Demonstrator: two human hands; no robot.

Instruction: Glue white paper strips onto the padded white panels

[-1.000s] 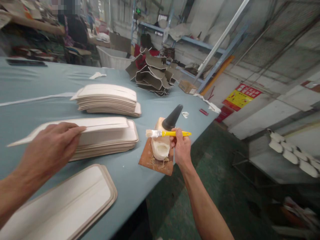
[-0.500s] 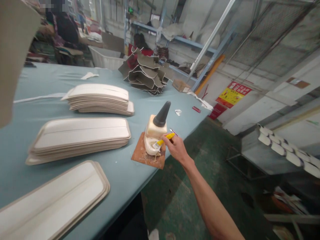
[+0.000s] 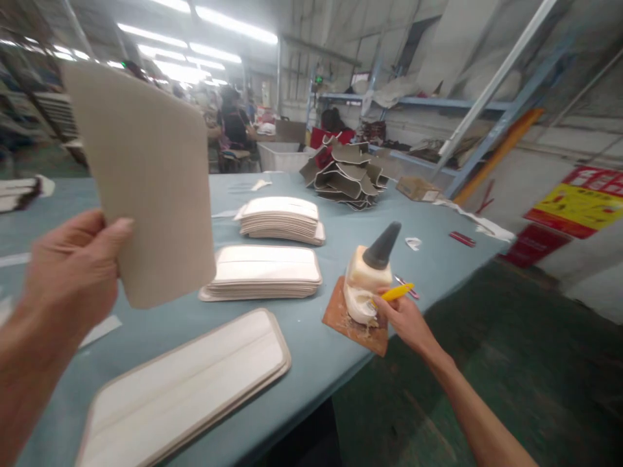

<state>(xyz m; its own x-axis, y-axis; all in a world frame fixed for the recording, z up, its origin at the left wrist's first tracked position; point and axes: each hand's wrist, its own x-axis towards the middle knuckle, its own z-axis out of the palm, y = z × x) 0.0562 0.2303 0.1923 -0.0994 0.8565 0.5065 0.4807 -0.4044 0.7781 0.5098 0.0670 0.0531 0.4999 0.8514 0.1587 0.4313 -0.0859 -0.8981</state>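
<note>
My left hand [image 3: 68, 275] is closed on a beige fabric panel [image 3: 143, 175], held upright above the blue-grey table [image 3: 311, 350] at the left. At the table's right edge my right hand [image 3: 403, 318] grips a yellow-handled brush [image 3: 396, 293]. The bristle end dips into the white glue in a cut-open glue bottle [image 3: 363, 285] with a black cone cap. The bottle stands on a brown board [image 3: 353, 321].
Two stacks of white padded panels [image 3: 265, 272] [image 3: 282, 219] lie mid-table, and another panel stack [image 3: 189, 383] lies at the near edge. A heap of grey folded pieces [image 3: 348, 176] sits at the far end. People work behind the table. Blue shelving stands at the right.
My left hand has lifted one panel off the middle stack and raised it upright. My right hand has lowered the brush into the glue. The view has tilted up.
</note>
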